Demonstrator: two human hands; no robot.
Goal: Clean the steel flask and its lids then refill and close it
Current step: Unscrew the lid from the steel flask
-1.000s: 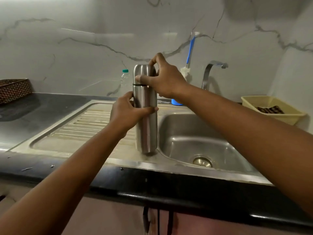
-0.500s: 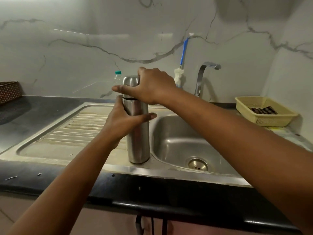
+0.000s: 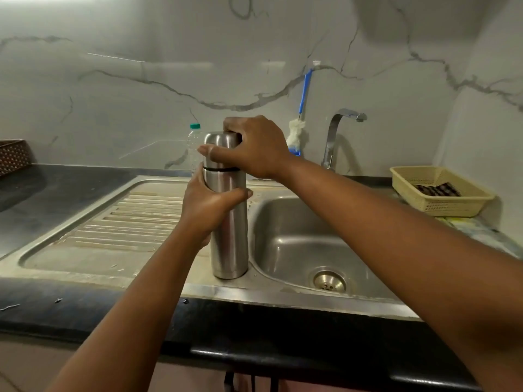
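A tall steel flask point(image 3: 229, 239) stands upright on the steel drainboard, right beside the sink basin point(image 3: 305, 244). My left hand point(image 3: 208, 206) grips the flask's body around its upper half. The steel outer lid point(image 3: 218, 148) sits on top, with a thin dark gap line under it. My right hand point(image 3: 252, 149) grips this lid from above and the right, thumb across its front. The flask's mouth and any inner lid are hidden.
A tap point(image 3: 338, 134) stands behind the basin, with a blue-handled bottle brush point(image 3: 300, 123) left of it. A clear plastic bottle point(image 3: 194, 145) stands behind the flask. A yellow basket point(image 3: 441, 193) sits at the right, a brown basket point(image 3: 12, 157) at the far left.
My right hand shifted its hold on the lid, from fingers over the top to thumb across the front. The flask stays on the drainboard in my left hand.
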